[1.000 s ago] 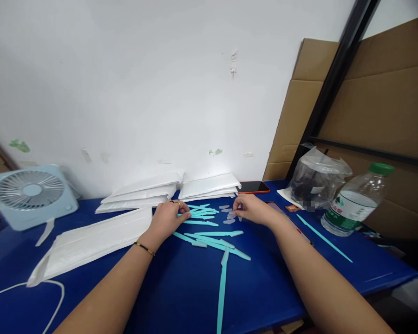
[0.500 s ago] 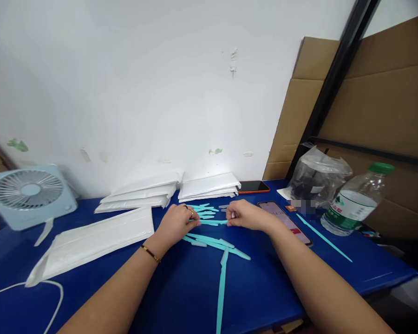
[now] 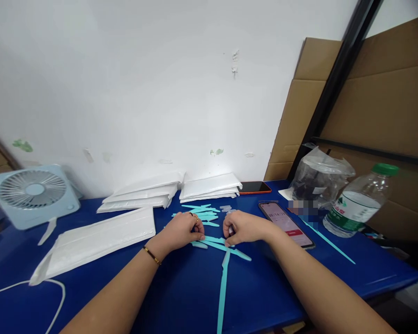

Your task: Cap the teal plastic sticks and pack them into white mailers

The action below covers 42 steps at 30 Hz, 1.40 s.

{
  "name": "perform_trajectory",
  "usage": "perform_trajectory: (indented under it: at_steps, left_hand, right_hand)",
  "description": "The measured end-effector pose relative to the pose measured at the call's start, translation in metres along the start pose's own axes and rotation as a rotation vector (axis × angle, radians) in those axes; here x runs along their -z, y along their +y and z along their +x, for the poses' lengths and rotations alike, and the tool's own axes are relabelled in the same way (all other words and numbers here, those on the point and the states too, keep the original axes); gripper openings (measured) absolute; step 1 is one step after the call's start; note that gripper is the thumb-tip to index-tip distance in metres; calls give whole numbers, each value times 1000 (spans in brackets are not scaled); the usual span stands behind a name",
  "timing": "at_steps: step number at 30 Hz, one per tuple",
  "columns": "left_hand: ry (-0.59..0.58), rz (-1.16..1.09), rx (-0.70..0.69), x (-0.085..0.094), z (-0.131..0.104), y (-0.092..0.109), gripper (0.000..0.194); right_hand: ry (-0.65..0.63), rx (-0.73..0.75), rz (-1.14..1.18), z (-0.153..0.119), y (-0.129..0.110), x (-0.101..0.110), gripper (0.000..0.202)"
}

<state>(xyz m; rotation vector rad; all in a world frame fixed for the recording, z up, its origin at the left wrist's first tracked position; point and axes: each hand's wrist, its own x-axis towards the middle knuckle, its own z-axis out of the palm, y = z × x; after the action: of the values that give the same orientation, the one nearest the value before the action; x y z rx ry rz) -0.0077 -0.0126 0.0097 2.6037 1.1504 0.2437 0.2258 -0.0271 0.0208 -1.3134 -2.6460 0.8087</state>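
Turquoise stick (image 3: 215, 240) spans the gap between the hands over the table (image 3: 181, 292), long axis running left to right. The left hand's (image 3: 181, 231) fingers pinch one end, the right hand's (image 3: 245, 227) the other, neither nearer.

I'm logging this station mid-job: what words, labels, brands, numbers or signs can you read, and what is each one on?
"00:14", on the screen of the lit phone; the digits after it are unclear.
Red button on that screen: any lettering is too small to read.
Bottle label: characters too blurred to read.
Fan: any marking is too small to read.
Turquoise sticks: no text visible.
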Motion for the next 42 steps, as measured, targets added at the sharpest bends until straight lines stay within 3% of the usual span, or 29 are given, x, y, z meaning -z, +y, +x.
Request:
perform_trajectory:
  at_steps: [3, 7, 10, 12, 15, 17, 19, 28, 32, 35, 37, 40, 42]
  left_hand:
    - [43, 36, 23, -1, 3, -4, 17]
    - [214, 112, 117, 6, 5, -14, 16]
    - [279, 111, 187, 12, 1, -17, 22]
    - [227, 57, 125, 12, -1, -12, 29]
    - [75, 5, -11, 5, -1, -2, 26]
    - [17, 18, -26, -1, 1, 3, 20]
    - [3, 32, -2, -4, 4, 4, 17]
    - [230, 130, 97, 9, 5, -6, 18]
    - [260, 161, 204, 16, 1, -21, 18]
    - [196, 81, 223, 23, -7, -31, 27]
    - [56, 12, 155, 28, -14, -34, 37]
    - [-147, -28, 57, 31, -21, -29, 27]
    - [-150, -23, 45, 28, -20, -20, 21]
  right_hand:
    - [57, -24, -50, 3, 3, -2, 14]
    - [296, -129, -120, 2, 17, 8, 5]
    - [411, -234, -140, -3, 21, 18, 11]
    - [355, -229, -119, -9, 17, 22, 19]
    - [76, -133, -49, -14, 8, 19, 29]
    - [-77, -101, -38, -13, 4, 14, 33]
    - [-122, -119, -57, -11, 4, 10, 30]
    - [181, -189, 35, -1, 21, 6, 15]
    - [286, -261, 38, 1, 32, 12, 8]
    - [352, -308, 46, 1, 34, 18, 12]
    - [376, -273, 57, -1, 30, 19, 13]
    - [356, -152, 134, -4, 13, 15, 23]
    - [304, -61, 168, -4, -1, 9, 30]
